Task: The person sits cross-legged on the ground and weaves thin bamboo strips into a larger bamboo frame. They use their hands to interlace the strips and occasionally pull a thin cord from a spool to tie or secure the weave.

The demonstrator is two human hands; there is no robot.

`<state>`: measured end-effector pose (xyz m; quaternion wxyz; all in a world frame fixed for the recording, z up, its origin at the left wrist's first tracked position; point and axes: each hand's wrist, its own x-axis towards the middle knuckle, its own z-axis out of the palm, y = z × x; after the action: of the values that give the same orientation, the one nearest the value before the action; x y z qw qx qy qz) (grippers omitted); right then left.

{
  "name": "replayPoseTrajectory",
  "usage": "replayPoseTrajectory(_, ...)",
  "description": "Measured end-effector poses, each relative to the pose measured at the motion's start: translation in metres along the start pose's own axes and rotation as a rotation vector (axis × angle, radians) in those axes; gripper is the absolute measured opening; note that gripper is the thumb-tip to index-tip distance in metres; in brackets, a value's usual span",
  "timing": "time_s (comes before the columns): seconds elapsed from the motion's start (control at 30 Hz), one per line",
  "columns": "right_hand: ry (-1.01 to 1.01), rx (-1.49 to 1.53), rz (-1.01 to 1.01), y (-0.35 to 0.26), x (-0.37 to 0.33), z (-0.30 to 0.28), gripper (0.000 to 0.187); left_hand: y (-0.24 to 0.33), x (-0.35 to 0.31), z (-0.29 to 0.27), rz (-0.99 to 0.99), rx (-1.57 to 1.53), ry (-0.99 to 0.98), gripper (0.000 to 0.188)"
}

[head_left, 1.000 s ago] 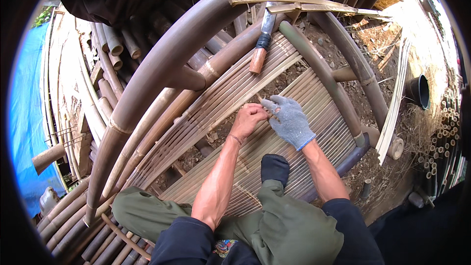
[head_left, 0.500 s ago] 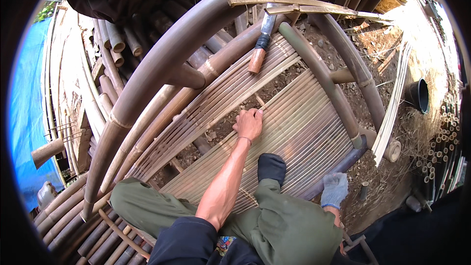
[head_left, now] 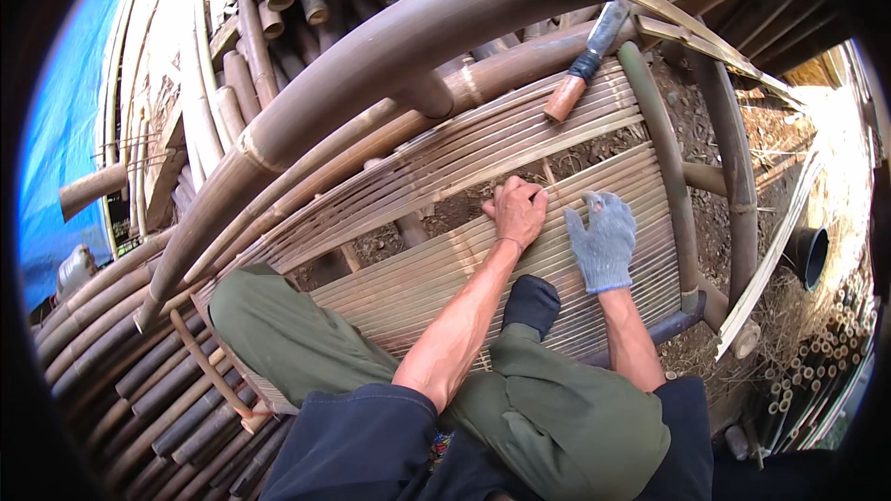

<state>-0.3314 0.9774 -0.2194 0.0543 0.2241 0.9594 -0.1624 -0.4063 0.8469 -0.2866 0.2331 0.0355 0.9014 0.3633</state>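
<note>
A bamboo seat of narrow slats (head_left: 408,278) lies under me, with an open gap between two groups of slats. My bare left hand (head_left: 518,210) rests at the gap, its fingers curled down over the edge of a bamboo slat; the fingertips are partly hidden. Just right of it, my right hand (head_left: 603,241) in a grey knit glove is above the near slats, thumb and fingers apart, holding nothing. Beyond both hands, a knife (head_left: 569,93) with a wooden handle and dark wrapping lies across the far slats, its blade pointing away.
A thick curved bamboo pole (head_left: 371,56) arches over the seat's far side. Split bamboo strips (head_left: 687,28) lean at the far right, near a black bucket (head_left: 806,258). My foot in a dark sock (head_left: 532,304) rests on the slats. Bamboo poles (head_left: 102,353) are stacked at left.
My gloved right hand has come up from beside the seat's near right edge to over the slats, close to my left hand. The view has shifted; my left hand stays at the gap.
</note>
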Motion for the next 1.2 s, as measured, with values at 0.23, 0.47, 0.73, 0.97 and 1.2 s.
replayPoseTrajectory(0.23, -0.357, 0.167, 0.252, 0.002, 0.018, 0.018, 0.038, 0.005, 0.007, -0.003, -0.102, 0.156, -0.175, 0.041)
replayPoseTrajectory(0.47, -0.706, 0.537, 0.090, 0.021, 0.033, -0.048, 0.027, 0.006, 0.008, -0.005, -0.040, 0.277, -0.295, 0.038)
replayPoseTrajectory(0.73, -0.243, 1.670, -0.027, 0.008, 0.091, -0.113, 0.039, 0.004, 0.009, -0.002, -0.040, 0.264, -0.277, 0.029)
replayPoseTrajectory(0.97, -0.464, -0.123, -0.297, 0.035, -0.003, -0.041, 0.023, 0.001, 0.005, -0.005, 0.065, 0.267, -0.258, 0.024)
replayPoseTrajectory(1.2, -0.216, 0.164, -0.632, -0.004, -0.048, -0.005, 0.014, 0.005, 0.004, -0.007, 0.062, 0.268, -0.289, 0.027)
